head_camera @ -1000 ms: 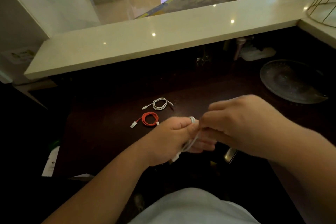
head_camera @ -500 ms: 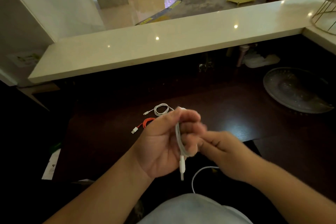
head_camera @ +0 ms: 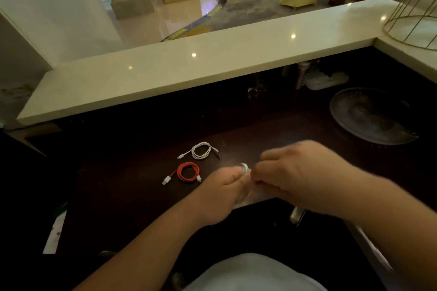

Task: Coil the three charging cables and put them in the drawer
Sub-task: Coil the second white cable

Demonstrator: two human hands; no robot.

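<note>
Winding the third cable (head_camera: 244,168) between my hands, held up over the near edge of the dark worktop (head_camera: 272,139) so the loops form freely. My left hand (head_camera: 222,192) is closed around the white bundle, presumably to keep the turns from springing apart; my right hand (head_camera: 298,172) presses up against it, fingers pinched on the same cable, likely laying on a turn. Motion blur hides the loop count and any loose tail.

Red cable (head_camera: 188,172) lies coiled on the worktop just left of my hands, plugs sticking out. White cable (head_camera: 201,151) sits coiled just behind it, apart from it. Both look parked there so all three can go in together.

A metal handle (head_camera: 297,216) shows below my right wrist, probably the drawer's; can't tell whether that drawer is open. Glass plate (head_camera: 371,116) sits far right, not involved.
</note>
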